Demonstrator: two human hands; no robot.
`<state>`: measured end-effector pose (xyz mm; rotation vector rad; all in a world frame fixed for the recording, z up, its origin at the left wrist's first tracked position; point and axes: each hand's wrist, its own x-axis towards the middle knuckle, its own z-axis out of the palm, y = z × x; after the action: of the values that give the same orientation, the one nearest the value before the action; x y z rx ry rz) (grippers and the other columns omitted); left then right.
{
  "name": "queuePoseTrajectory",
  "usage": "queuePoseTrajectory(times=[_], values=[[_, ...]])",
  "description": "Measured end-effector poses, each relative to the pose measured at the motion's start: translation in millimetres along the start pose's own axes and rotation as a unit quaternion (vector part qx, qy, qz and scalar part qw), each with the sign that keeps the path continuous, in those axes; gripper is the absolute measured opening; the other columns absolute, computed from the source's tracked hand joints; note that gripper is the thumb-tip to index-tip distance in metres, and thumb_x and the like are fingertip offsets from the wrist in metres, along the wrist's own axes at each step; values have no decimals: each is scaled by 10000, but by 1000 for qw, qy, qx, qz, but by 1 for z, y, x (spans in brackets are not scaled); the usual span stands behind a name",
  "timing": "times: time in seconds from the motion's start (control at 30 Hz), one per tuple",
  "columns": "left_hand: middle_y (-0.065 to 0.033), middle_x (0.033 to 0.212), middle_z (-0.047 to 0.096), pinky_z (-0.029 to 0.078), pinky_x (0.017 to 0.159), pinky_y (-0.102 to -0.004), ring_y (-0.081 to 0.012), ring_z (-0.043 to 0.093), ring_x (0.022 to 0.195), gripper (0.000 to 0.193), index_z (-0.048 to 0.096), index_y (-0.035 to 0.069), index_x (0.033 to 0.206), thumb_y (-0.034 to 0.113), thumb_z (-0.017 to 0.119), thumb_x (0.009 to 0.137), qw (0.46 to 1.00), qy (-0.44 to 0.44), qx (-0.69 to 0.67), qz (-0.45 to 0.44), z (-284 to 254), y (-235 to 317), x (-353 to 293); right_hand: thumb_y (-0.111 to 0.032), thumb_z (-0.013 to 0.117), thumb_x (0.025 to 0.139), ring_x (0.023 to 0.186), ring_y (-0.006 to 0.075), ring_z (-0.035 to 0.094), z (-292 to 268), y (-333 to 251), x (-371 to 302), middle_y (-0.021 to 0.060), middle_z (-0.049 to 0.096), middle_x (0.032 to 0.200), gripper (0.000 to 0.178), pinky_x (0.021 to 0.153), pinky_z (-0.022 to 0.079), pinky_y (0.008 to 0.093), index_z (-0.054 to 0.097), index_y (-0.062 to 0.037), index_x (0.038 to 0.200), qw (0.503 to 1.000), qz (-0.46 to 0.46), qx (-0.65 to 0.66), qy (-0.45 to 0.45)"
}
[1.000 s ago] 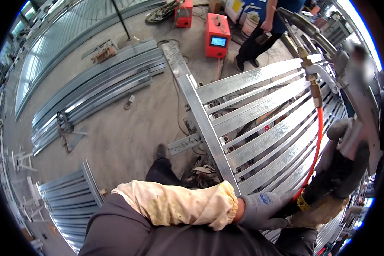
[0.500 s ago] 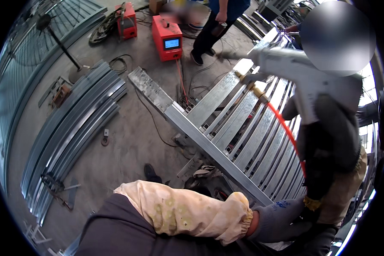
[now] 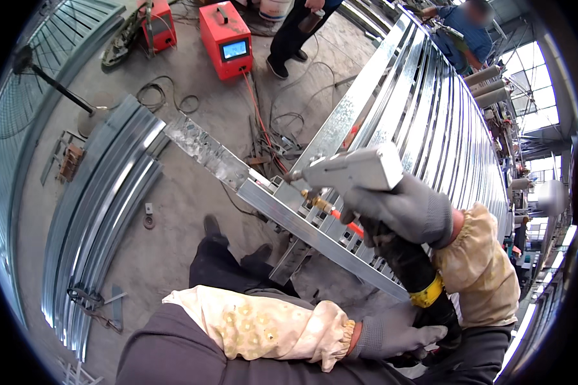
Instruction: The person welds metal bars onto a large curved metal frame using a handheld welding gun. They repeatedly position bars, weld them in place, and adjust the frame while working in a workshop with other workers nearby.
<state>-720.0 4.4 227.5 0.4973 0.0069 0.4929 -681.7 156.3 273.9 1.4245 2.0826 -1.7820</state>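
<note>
Grey gun point(image 3: 359, 170) has come down and left in your view since the earlier frame; your right hand point(image 3: 401, 208) came with it. It's now over the slatted metal frame point(image 3: 356, 106), by the left end of the near rail point(image 3: 315, 232), nozzle pointing left. Can't tell if the nozzle touches metal. Your right hand is closed around the gun's handle. Brass fitting point(image 3: 320, 203) and orange hose point(image 3: 348, 224) sit just under the gun. Your left hand point(image 3: 388, 330) is wrapped on the black sleeve point(image 3: 408, 260), below its yellow band point(image 3: 427, 292); grip partly hidden. Red box point(image 3: 225, 48) with lit screen stands on the floor point(image 3: 180, 212) past the frame's left corner, a co-worker point(image 3: 295, 32) beside it.
</note>
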Motion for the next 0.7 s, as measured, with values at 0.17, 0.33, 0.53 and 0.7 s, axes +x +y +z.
queuePoseTrajectory(times=[0.17, 0.33, 0.53, 0.7], values=[[23, 732, 536, 420, 583, -260, -87, 490, 639, 301, 573, 94, 971, 385, 650, 984, 990, -56, -59, 114, -45, -20, 4, -276, 648, 991, 818, 136, 635, 6, 3, 70, 55, 696, 909, 346, 746, 528, 307, 650, -42, 1245, 988, 141, -28, -48], [-10, 791, 581, 461, 665, -288, -128, 551, 728, 284, 601, 92, 994, 374, 619, 1011, 976, -106, -112, 153, -60, 20, -10, -323, 662, 981, 694, 120, 644, 11, -1, 120, 52, 680, 848, 378, 636, 548, 293, 618, -33, 1219, 977, 187, -6, -98], [-75, 950, 616, 511, 824, -373, -245, 623, 902, 258, 581, 93, 1135, 319, 476, 1066, 963, -101, -12, 250, -71, 32, -12, -342, 666, 971, 630, 109, 638, 9, 7, 162, 39, 660, 803, 388, 576, 540, 288, 617, -11, 1167, 956, 273, 21, -103], [-116, 1015, 614, 517, 887, -426, -332, 628, 977, 245, 560, 98, 1191, 268, 415, 1091, 925, -41, 128, 356, -78, 36, -7, -359, 656, 973, 665, 117, 648, 6, 2, 193, 43, 665, 809, 384, 605, 543, 294, 636, -13, 1137, 950, 291, 4, -112]])
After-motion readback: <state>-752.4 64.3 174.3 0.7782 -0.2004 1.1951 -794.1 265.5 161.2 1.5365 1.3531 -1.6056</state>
